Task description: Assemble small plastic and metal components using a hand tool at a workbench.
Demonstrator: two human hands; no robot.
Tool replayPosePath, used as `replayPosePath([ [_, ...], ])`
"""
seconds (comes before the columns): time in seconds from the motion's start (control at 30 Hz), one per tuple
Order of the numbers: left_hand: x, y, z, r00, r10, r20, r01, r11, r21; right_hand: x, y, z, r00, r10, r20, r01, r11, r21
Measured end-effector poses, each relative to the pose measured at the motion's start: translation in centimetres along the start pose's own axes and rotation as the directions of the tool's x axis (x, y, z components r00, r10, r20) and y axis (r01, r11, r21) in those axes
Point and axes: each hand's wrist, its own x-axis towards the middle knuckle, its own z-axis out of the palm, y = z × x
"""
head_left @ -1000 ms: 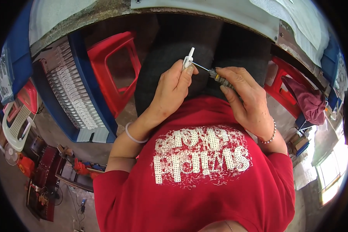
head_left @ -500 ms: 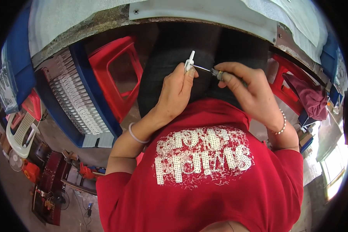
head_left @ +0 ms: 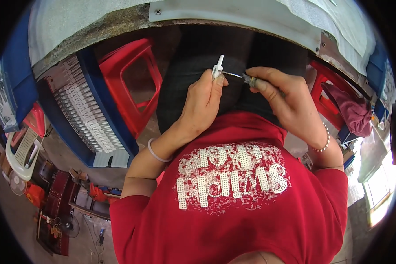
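Note:
My left hand (head_left: 203, 102) pinches a small white plastic part (head_left: 217, 68) upright between thumb and fingers, over my dark-trousered lap. My right hand (head_left: 282, 97) grips a small screwdriver (head_left: 240, 77) with a thin metal shaft. Its tip points left and touches the white part. Both hands sit close together just below the edge of the pale workbench (head_left: 259, 17). My red shirt with white lettering fills the lower middle of the view.
A blue crate (head_left: 86, 115) packed with rows of white parts stands at my left, next to a red plastic stool (head_left: 132, 86). Another red stool (head_left: 325, 94) with a dark red cloth (head_left: 352, 110) is at my right. Clutter and a small fan (head_left: 17, 182) lie on the floor at lower left.
Both hands have stayed together on the white part and screwdriver. The screwdriver tip has stayed against the part, and the hands shifted only slightly in the view.

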Motion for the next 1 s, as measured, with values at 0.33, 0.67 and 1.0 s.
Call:
replayPosePath([
  [0.33,0.0,-0.2,0.8,0.992,0.125,-0.036,-0.112,0.962,0.247,-1.0,0.5,1.9,0.925,-0.329,0.187,0.351,0.562,-0.748],
  [0.67,0.6,0.2,0.8,0.971,0.234,-0.036,-0.209,0.917,0.339,-0.7,-1.6,1.4,0.952,-0.273,0.139,0.298,0.716,-0.631],
  [1.0,0.8,-0.7,0.5,0.975,0.220,-0.042,-0.188,0.907,0.376,1.8,1.3,1.0,0.954,0.256,0.157,-0.292,0.911,0.292],
])
